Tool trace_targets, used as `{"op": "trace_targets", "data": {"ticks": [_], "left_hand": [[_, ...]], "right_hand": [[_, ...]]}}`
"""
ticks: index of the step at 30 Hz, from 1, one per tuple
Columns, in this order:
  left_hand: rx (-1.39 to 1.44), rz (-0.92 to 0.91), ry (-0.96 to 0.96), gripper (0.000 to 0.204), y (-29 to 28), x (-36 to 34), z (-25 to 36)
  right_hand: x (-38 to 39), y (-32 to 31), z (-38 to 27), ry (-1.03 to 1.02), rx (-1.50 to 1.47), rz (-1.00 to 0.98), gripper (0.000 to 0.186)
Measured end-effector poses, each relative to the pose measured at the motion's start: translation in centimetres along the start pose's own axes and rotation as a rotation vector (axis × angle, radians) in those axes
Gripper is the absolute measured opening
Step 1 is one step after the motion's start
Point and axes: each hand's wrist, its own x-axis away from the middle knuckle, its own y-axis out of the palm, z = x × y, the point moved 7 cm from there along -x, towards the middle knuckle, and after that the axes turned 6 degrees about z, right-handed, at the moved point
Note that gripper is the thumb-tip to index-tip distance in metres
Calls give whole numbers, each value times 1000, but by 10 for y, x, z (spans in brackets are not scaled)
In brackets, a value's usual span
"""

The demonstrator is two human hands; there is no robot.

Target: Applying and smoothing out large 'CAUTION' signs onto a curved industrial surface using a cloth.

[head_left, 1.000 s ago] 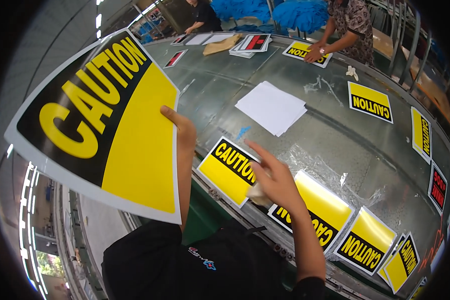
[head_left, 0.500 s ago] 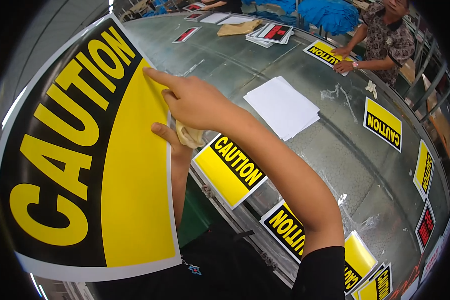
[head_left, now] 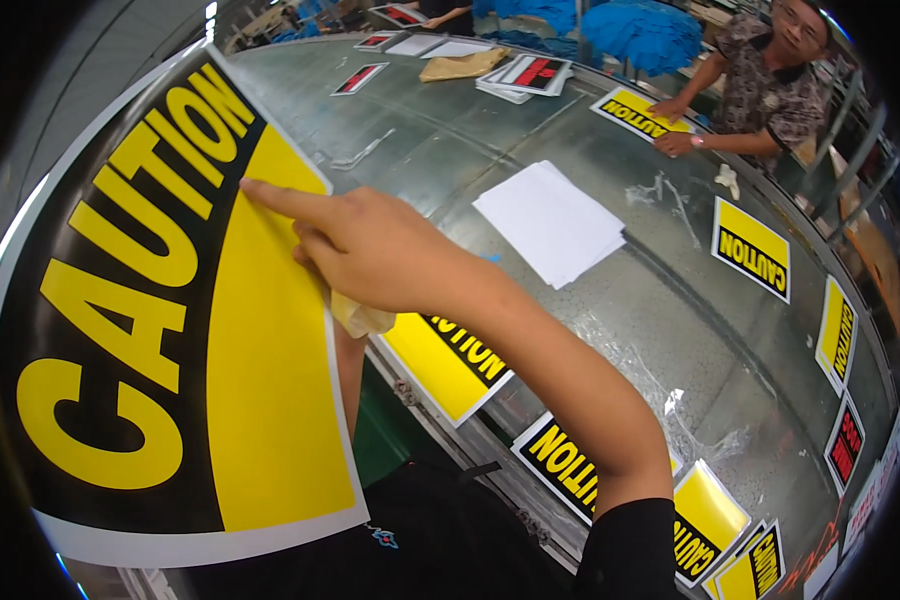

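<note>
A large sign [head_left: 270,430], yellow with a black band of big yellow lettering and a white border, fills the left side. My left hand [head_left: 340,330] holds it up from behind, mostly hidden, with its forearm showing below. My right hand [head_left: 360,245] reaches across it, index fingertip on the yellow near the edge of the black band and the other fingers curled. A pale cloth [head_left: 365,315] is bunched in that hand, below the palm.
The curved metal table [head_left: 670,340] bears white sheets [head_left: 547,220], several yellow-black signs [head_left: 750,248], red-black signs [head_left: 536,75] and a tan bundle [head_left: 450,66]. Across it, a co-worker [head_left: 770,90] presses a sign with both hands; another person [head_left: 450,22] stands farther back, near blue piles [head_left: 640,35].
My right hand has swung up and left from over the table onto the held sign, and since half a second ago its fingertip has slid down and leftward across it.
</note>
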Motion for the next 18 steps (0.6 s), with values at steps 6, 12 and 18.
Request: {"op": "trace_targets", "data": {"ticks": [6,12,18], "left_hand": [[213,-92,-204,54,94,73,-22],[288,-116,-276,53,133,100,-13],[226,-78,-239,52,118,81,-17]], "right_hand": [[10,8,-8,-35,-71,36,50],[20,-3,-12,-12,-86,29,47],[23,-6,-13,-43,-57,11,45]]}}
